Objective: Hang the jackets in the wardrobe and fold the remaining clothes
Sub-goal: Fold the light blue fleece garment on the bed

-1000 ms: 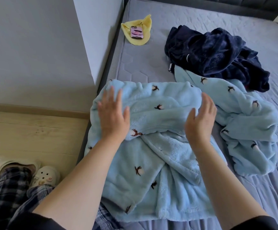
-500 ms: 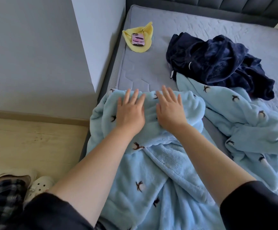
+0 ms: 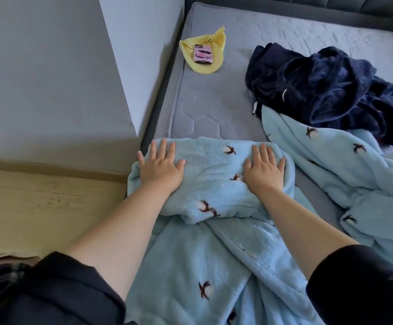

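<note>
Bed (image 3: 214,109): grey quilted mattress, dark padded headboard along the far edge; near and right portions cut off by the frame.

Light blue fleece garment (image 3: 214,179): lies at the near left corner of the bed, its top portion folded over into a band whose long axis runs left to right across the mattress. The lower part trails toward the viewer and off the bottom of the frame; its full shape cannot be made out.

Second light blue fleece piece (image 3: 345,165): same bird print, crumpled to the right, running off the right edge. Whether it joins the first garment cannot be told.

Navy fleece garment (image 3: 319,87): heaped at the far right, resting partly on the second blue piece; type unclear.

Left hand (image 3: 160,170): flat on the left end of the folded band, fingers straight and spread, pointing toward the headboard, pressing down.

Right hand (image 3: 264,170): flat on the right end of the band, fingers straight, likewise pressing. Neither hand grips any cloth.

Yellow cloth (image 3: 210,64): small, far left of the mattress, well apart from the garments.

Phone (image 3: 203,54): pink case, lying on the yellow cloth.
</note>
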A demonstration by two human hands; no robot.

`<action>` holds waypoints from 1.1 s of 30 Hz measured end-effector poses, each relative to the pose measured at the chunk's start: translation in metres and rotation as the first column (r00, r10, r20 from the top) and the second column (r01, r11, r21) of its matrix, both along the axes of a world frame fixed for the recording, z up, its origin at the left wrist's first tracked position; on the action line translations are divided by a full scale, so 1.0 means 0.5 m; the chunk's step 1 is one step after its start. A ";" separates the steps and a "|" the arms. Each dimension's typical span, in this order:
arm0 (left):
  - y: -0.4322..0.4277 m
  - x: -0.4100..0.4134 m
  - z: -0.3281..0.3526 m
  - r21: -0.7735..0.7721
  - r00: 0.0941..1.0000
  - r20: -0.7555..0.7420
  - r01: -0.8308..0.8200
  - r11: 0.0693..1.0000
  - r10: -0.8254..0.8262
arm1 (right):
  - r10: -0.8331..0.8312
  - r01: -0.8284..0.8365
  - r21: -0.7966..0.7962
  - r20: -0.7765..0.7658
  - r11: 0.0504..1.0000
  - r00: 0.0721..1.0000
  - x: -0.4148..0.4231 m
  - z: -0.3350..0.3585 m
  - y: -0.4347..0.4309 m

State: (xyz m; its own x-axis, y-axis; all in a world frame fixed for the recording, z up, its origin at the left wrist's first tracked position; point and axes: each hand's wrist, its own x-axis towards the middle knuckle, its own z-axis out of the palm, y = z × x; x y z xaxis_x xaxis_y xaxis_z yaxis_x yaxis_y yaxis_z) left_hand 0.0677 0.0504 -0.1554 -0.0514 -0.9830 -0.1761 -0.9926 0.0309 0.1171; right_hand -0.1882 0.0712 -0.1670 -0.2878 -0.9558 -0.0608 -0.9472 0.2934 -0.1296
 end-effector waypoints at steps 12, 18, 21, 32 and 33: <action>0.175 -0.092 0.072 0.014 0.829 -0.106 0.554 0.833 -0.549 | 0.181 -0.150 -0.125 0.294 0.981 0.938 0.007 0.073 0.070; 0.200 -0.077 0.049 -0.088 0.861 0.014 0.508 0.857 -0.509 | 0.543 -0.545 -0.004 0.111 0.838 0.833 0.019 0.092 0.209; 0.206 -0.090 0.053 -0.120 0.876 0.085 0.482 0.868 -0.475 | 0.517 -0.519 -0.005 -0.070 0.855 0.853 0.030 0.100 0.212; 0.207 -0.080 0.085 -0.059 0.859 0.193 0.492 0.868 -0.474 | 0.586 -0.572 0.136 -0.256 0.809 0.769 0.046 0.130 0.195; 0.213 -0.073 0.071 0.044 0.858 0.158 0.489 0.871 -0.489 | 0.613 -0.580 0.210 -0.167 0.787 0.772 0.041 0.119 0.201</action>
